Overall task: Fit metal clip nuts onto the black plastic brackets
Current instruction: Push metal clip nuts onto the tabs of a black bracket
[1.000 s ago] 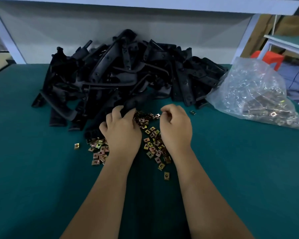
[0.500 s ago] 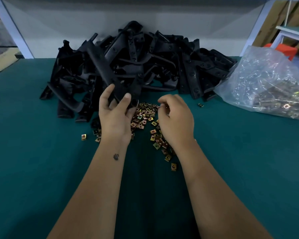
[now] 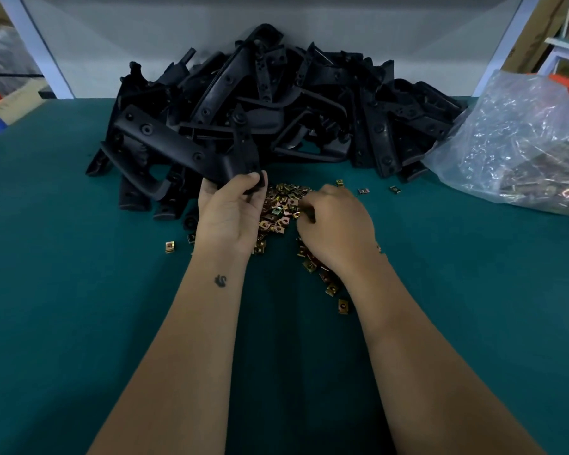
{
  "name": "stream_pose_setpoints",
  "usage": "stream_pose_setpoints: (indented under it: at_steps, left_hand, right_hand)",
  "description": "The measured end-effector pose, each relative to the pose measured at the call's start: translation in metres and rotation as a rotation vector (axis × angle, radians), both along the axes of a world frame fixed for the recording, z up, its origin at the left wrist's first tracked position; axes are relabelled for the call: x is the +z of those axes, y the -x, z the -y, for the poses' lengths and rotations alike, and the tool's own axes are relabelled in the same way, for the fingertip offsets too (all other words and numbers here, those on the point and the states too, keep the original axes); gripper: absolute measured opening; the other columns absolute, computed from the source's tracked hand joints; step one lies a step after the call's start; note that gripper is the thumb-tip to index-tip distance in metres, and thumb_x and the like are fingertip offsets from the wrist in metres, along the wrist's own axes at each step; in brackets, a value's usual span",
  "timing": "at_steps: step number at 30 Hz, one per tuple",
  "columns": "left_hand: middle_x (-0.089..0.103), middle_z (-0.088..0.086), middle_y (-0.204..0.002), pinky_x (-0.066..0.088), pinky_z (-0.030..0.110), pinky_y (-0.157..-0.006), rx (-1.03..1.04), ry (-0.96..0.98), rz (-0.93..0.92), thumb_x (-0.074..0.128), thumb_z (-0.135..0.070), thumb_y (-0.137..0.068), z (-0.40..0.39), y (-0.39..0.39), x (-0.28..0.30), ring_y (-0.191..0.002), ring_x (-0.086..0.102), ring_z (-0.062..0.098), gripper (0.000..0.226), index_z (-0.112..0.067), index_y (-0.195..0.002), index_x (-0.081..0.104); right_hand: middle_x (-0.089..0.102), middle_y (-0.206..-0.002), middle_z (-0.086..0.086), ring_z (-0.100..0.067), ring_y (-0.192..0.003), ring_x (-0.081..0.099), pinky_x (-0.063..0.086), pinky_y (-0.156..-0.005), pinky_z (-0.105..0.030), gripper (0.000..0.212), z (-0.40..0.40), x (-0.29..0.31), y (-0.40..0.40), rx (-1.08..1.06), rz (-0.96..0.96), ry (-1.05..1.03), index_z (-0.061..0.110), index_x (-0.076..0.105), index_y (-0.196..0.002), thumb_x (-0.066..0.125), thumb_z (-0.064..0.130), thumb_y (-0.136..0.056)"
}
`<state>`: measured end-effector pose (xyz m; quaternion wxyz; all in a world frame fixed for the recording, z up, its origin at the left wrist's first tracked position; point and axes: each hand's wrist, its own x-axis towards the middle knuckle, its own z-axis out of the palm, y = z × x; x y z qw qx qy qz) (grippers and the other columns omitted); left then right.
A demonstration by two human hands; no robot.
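A heap of black plastic brackets (image 3: 309,103) lies at the back of the green table (image 3: 79,307). My left hand (image 3: 229,213) grips the near end of one long black bracket (image 3: 178,146), lifted off the heap and slanting up to the left. A scatter of small brass-coloured clip nuts (image 3: 281,208) lies between my hands. My right hand (image 3: 337,226) sits knuckles-up on the nuts with its fingers curled down into them; what its fingertips hold is hidden.
A clear plastic bag (image 3: 523,142) full of more clip nuts lies at the right. A few stray nuts (image 3: 363,191) lie past the pile, one stray nut (image 3: 169,247) at the left. A grey panel (image 3: 112,44) closes the table's back.
My left hand has lifted a bracket out of the heap and turned it so it slants left. My right hand has stayed over the nuts, fingers working among them.
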<state>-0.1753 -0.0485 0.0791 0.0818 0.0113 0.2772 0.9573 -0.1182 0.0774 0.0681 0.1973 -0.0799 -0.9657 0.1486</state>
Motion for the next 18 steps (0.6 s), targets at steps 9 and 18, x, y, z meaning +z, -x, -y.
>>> stream_pose_setpoints:
  at_steps: [9,18]
  left_hand:
    - [0.064,0.006,-0.096,0.057,0.031,-0.083,-0.025,0.065,-0.065,0.053,0.017,-0.089,-0.006,-0.002,-0.003,-0.084,0.066,0.016,0.031,-0.011,-0.102,0.054]
    - [0.061,0.009,-0.103,0.058,0.031,-0.072,-0.133,0.124,-0.062,0.057,0.013,-0.089,-0.022,-0.019,-0.004,-0.095,0.061,0.022,0.039,-0.013,-0.117,0.051]
  right_hand:
    - [0.067,-0.101,-0.003,-0.025,-0.099,0.051,0.037,-0.075,-0.032,0.012,0.006,-0.001,0.003,0.069,-0.01,0.006,0.01,0.069,-0.098,0.064,0.018,-0.09]
    - [0.048,-0.085,-0.003,-0.025,-0.085,0.052,0.03,-0.061,-0.027,0.015,0.005,-0.002,0.004,0.064,-0.032,0.2,0.013,0.054,-0.084,0.057,-0.001,-0.086]
